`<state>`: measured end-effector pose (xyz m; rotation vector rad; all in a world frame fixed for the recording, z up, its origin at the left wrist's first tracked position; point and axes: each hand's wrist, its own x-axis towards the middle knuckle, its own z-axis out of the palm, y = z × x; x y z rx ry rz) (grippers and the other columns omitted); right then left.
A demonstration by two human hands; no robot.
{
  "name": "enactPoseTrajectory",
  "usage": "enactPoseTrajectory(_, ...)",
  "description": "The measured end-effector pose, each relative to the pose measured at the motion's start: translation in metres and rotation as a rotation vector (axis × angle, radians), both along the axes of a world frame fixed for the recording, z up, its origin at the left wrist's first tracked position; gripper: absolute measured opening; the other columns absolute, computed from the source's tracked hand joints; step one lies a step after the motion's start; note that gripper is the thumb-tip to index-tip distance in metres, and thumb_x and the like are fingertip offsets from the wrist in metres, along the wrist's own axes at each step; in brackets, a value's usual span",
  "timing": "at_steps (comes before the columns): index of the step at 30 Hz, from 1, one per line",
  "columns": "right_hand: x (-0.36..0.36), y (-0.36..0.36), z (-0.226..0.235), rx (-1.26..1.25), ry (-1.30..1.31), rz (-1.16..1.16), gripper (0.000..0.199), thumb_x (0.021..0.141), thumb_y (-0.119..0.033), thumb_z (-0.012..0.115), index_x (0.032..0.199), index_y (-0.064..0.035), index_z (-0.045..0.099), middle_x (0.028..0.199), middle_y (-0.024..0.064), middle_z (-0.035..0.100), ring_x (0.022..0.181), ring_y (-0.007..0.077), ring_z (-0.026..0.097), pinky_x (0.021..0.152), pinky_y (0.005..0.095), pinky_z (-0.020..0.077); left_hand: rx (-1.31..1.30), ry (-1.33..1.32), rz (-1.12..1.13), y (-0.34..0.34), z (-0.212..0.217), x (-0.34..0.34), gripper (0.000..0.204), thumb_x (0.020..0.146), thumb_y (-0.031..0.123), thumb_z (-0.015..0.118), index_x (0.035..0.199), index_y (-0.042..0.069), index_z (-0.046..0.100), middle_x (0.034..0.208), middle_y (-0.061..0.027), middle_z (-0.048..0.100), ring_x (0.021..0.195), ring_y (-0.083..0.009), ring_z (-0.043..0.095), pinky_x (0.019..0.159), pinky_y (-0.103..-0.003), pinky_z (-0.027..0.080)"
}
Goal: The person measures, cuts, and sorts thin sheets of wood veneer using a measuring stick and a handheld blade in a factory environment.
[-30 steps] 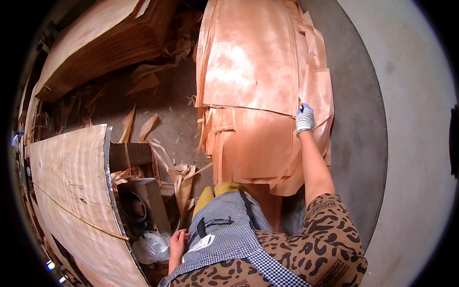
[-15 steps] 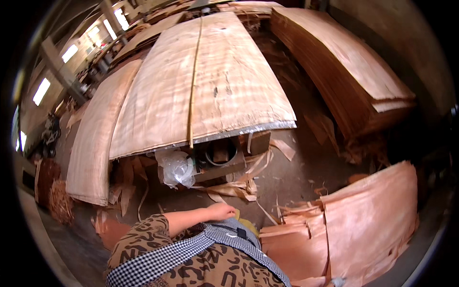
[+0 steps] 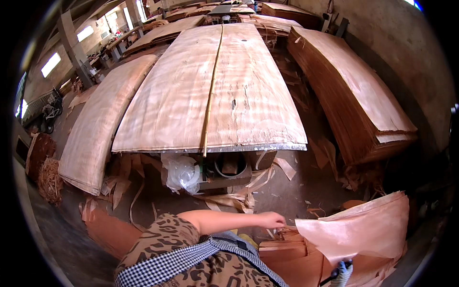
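A thin reddish veneer sheet (image 3: 363, 227) curls up off a low pile of similar sheets (image 3: 282, 251) at the lower right. My left hand (image 3: 271, 220), bare, reaches across my body to the sheet's left corner, fingers curled at its edge. My right hand (image 3: 341, 274), in a blue and white glove, shows only partly at the bottom edge, gripping the sheet's lower rim. My patterned sleeve and checked apron fill the bottom centre.
A wide stack of pale veneer (image 3: 248, 95) with a thin stick (image 3: 210, 95) along its middle lies ahead. More stacks stand at left (image 3: 100, 124) and right (image 3: 354, 95). A plastic bag (image 3: 181, 172) and a bucket (image 3: 232, 165) sit under it, among floor scraps (image 3: 239, 198).
The view has swung from the reddish pile up to the large stacks. My left hand has moved from my hip out to the sheet's corner, and the sheet has risen off the pile.
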<state>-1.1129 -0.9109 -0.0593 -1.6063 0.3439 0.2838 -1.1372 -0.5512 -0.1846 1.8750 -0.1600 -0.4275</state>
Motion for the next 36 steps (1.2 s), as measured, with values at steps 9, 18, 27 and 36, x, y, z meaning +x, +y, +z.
enactPoseTrajectory(9, -0.046, -0.065, -0.091, 0.304, -0.103, -0.155, 0.017, 0.078, -0.007, 0.058, 0.092, -0.0141, 0.05, 0.06, -0.0027, 0.049, 0.038, 0.0045, 0.039, 0.031, 0.0168, 0.0331, -0.115, 0.302, -0.133, -0.063, 0.026, 0.021, 0.027, 0.084, 0.021, 0.048, 0.103, 0.003, 0.054, 0.087, -0.0077, 0.062, 0.078, -0.0156, 0.06, 0.068, -0.029, 0.047)
enactPoseTrajectory(18, -0.107, -0.113, -0.105, 0.086, 0.026, -0.218, 0.016, 0.077, -0.005, 0.06, 0.086, -0.0148, 0.05, 0.061, -0.0031, 0.047, 0.044, 0.0063, 0.042, 0.035, 0.0173, 0.0335, 0.131, -0.159, -0.272, -0.124, -0.008, 0.038, 0.027, 0.08, 0.023, 0.051, 0.1, 0.005, 0.057, 0.093, -0.0129, 0.061, 0.087, -0.0254, 0.058, 0.075, -0.035, 0.045)
enactPoseTrajectory(27, -0.181, -0.163, -0.143, -0.393, 0.496, -0.417, 0.011, 0.079, -0.014, 0.056, 0.086, -0.0055, 0.054, 0.062, 0.0038, 0.05, 0.05, 0.0134, 0.046, 0.044, 0.0242, 0.037, 0.192, 0.024, -0.263, -0.077, -0.059, -0.002, 0.024, 0.077, 0.025, 0.051, 0.086, 0.007, 0.063, 0.081, -0.0127, 0.063, 0.078, -0.0258, 0.06, 0.068, -0.037, 0.046)
enactPoseTrajectory(36, -0.048, -0.042, -0.149, -0.393, 0.029, -0.424, 0.01, 0.079, -0.015, 0.056, 0.085, -0.0069, 0.057, 0.067, 0.0026, 0.051, 0.059, 0.015, 0.047, 0.055, 0.0256, 0.0394, 0.213, 0.195, 0.182, 0.037, -0.081, -0.079, 0.024, 0.076, 0.026, 0.05, 0.089, 0.008, 0.062, 0.082, -0.0079, 0.064, 0.078, -0.023, 0.06, 0.069, -0.036, 0.046)
